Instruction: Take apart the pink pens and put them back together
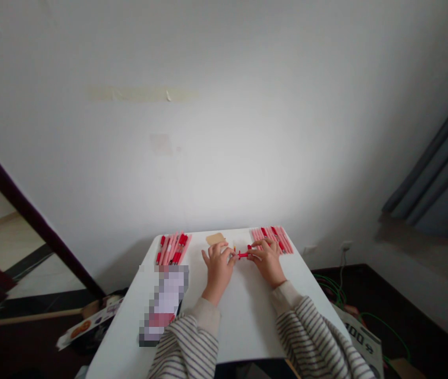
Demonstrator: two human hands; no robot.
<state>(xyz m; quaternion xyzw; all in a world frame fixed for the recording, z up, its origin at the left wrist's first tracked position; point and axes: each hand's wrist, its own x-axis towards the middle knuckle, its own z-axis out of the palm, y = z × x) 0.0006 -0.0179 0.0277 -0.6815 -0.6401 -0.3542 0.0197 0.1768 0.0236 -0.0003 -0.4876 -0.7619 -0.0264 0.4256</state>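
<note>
Between my two hands, above the middle of the white table (247,310), is a short red pen part (243,255). My left hand (219,266) pinches its left end between thumb and fingertips. Closed on the right end is my right hand (267,260), with its fingers bent over it. A bundle of pink and red pens (173,249) lies to the left. More pink and red pens (283,239) lie side by side at the right, partly behind my right hand. A tan piece (215,239) rests just beyond my left hand.
A blurred-out dark-edged object (164,305) lies on the table's left side. The white wall (224,131) stands right behind the table. Green cables (330,287) and a printed box (360,337) are on the floor to the right. A grey curtain (440,173) hangs at the right.
</note>
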